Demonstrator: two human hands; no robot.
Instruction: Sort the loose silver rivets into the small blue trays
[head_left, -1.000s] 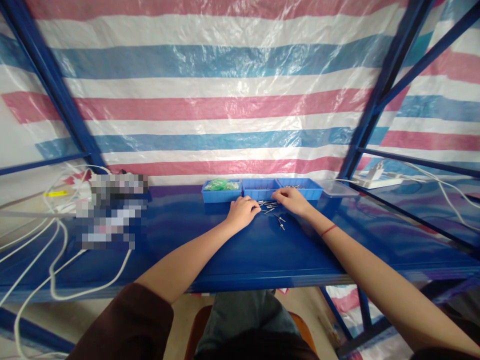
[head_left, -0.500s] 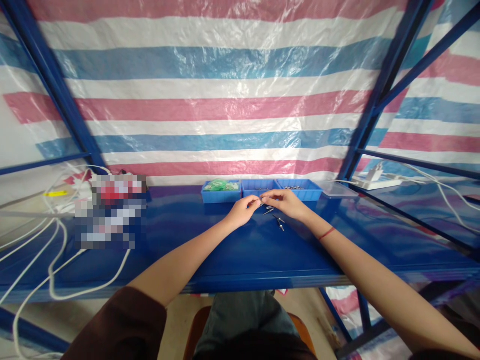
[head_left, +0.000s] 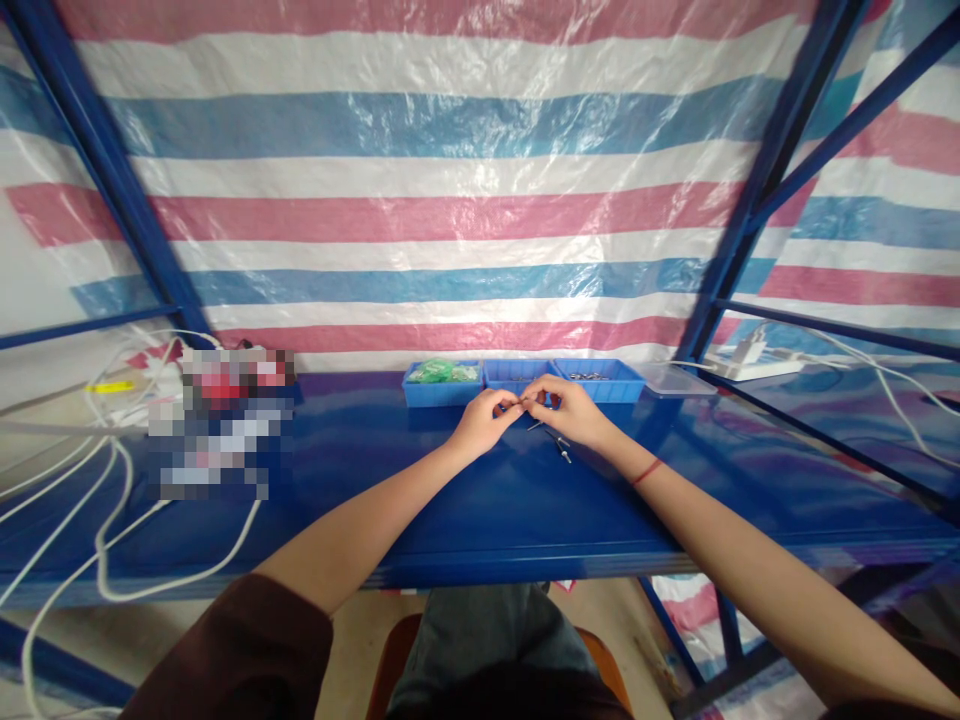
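My left hand (head_left: 484, 422) and my right hand (head_left: 568, 411) meet fingertip to fingertip just above the blue tabletop. Both are closed in a pinch. Whatever sits between the fingertips is too small and too covered to make out. Below the right hand lie a few thin silver metal pieces (head_left: 561, 447) with thicker ends, like blind rivets. More of this loose pile is hidden behind the right hand. Close behind the hands stands the middle blue bin (head_left: 496, 377), partly covered, with small metal parts inside.
The left blue bin (head_left: 444, 398) holds green and clear plastic packets; the right blue bin (head_left: 630, 385) has small metal parts. A clear lid (head_left: 682, 379) lies beside it. A power strip (head_left: 757, 366) sits far right. White cables (head_left: 180, 588) and a blurred-out patch are at left.
My right hand has moved left from the loose metal pieces to my left hand. My left hand has lifted and turned slightly, and the fingertips now meet.
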